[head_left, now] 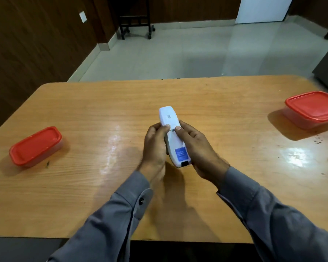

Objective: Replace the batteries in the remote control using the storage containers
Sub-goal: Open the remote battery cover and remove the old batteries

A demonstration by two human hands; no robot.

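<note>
A white remote control point(171, 120) is held back side up above the middle of the table, with a blue label near its close end. My left hand point(154, 148) grips its left edge and my right hand point(195, 148) grips its right edge. Both thumbs press on the seam of the battery cover, where a thin dark gap shows. A small clear container with a red lid point(35, 146) sits shut at the table's left. A larger clear container with a red lid point(313, 109) sits shut at the far right. No batteries are visible.
The wooden table point(102, 114) has rounded far corners and glossy reflections. Beyond it lie a pale tiled floor, a dark wheeled stand point(134, 21) and wood-panelled walls. A dark object stands past the table's right corner.
</note>
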